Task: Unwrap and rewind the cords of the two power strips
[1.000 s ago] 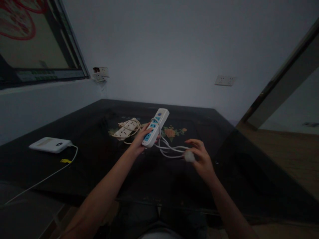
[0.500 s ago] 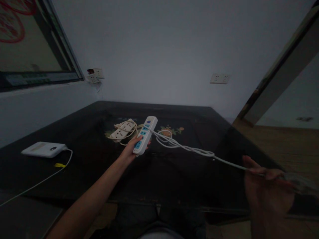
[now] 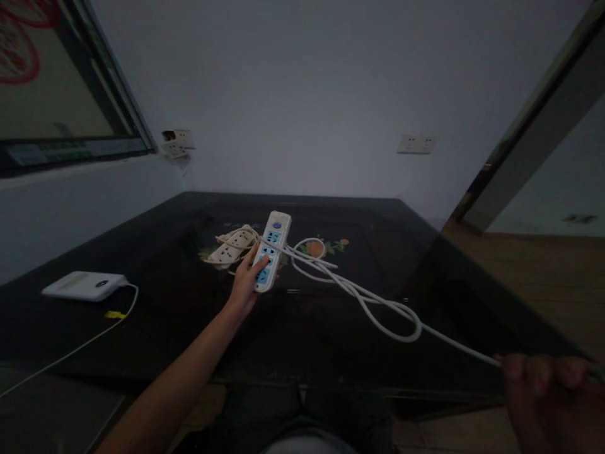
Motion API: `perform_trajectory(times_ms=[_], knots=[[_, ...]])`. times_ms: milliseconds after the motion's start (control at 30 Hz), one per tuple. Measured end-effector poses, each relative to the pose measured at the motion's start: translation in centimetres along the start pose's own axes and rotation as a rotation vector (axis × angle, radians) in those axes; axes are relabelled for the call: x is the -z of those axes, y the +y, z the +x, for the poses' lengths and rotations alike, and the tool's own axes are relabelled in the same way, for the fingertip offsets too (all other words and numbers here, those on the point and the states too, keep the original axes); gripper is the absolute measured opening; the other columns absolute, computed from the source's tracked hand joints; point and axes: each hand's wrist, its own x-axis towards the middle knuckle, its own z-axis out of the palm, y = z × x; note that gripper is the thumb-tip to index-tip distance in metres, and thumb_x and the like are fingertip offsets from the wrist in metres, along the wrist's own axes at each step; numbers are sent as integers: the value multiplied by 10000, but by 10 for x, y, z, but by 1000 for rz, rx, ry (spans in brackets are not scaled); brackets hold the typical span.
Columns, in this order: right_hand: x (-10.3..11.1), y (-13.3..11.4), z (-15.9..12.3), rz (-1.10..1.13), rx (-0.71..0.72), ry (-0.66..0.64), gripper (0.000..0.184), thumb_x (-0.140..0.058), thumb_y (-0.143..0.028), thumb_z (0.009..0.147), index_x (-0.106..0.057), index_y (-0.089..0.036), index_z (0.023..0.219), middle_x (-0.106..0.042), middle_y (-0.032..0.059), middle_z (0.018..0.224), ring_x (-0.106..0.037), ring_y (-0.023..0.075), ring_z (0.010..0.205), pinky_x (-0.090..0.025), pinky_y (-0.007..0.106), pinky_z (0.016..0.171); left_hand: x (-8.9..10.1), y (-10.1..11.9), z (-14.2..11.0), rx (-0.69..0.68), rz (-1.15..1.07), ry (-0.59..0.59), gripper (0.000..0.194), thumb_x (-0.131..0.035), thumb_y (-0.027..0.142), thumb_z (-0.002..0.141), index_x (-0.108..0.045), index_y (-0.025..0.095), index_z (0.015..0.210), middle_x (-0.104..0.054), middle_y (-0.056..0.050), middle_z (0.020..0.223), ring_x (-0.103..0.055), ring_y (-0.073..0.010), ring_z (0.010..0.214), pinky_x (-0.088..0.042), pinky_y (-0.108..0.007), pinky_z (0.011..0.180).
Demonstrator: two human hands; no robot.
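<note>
My left hand (image 3: 246,280) grips a white power strip with blue sockets (image 3: 270,257), holding it over the middle of the dark table (image 3: 142,252). Its white cord (image 3: 378,309) runs in loose loops across the table to the lower right. My right hand (image 3: 543,384) is closed round the far end of that cord, past the table's near right corner; the plug itself is hidden in the blurred fingers.
A second, cream power strip with its coiled cord (image 3: 234,244) lies behind the held one. A white box with a cable (image 3: 82,285) sits at the table's left. Wall sockets (image 3: 416,144) are on the back wall. A window (image 3: 57,94) is at the left.
My right hand has pulled the cord's end from near the strip far out to the lower right, drawing the coils out into long loops. The left hand kept hold of the strip.
</note>
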Motion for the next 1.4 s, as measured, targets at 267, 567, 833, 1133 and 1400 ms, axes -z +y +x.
perform_trajectory(times_ms=[267,567,833,1133,1400], knots=[[-50,-4,12,248,-98,-148,333,-734,-447,691,-510,-213,614,-270,-60,506,-215,89,439,-196,232,366,0,13,-17,-244,321,-185,808,-750,344,701,-384,207,1408,-652,-124,1184,-675,-263,958,-562,-342,796],[-91,-13,11,64,-143,-507,201,-708,-390,762,-658,-195,767,-378,-48,544,-335,58,467,-263,187,408,-3,14,-28,-316,618,-314,805,-701,369,745,-336,184,1438,-722,-72,896,-685,-238,790,-565,-328,691],[-112,-22,17,-573,273,-780,333,-551,-515,835,-700,-220,802,-635,42,712,-571,165,669,-446,277,597,-4,20,-27,-210,567,-269,888,-748,326,692,-313,190,1454,-729,-59,842,-675,-237,704,-543,-310,631],[-157,-111,25,-278,36,-1027,457,-581,-591,780,-623,-181,582,-576,-4,449,-373,39,279,-250,183,294,-15,28,-26,-369,754,-312,718,-772,275,637,-537,220,1314,-734,-60,925,-676,-241,744,-529,-304,707],[-264,-103,36,229,30,-1077,262,-621,-387,840,-528,-169,730,-647,-7,708,-671,104,619,-559,219,600,-38,14,-41,-425,825,-544,509,-688,238,705,-619,257,1208,-718,-53,1031,-675,-284,910,-511,-352,821]])
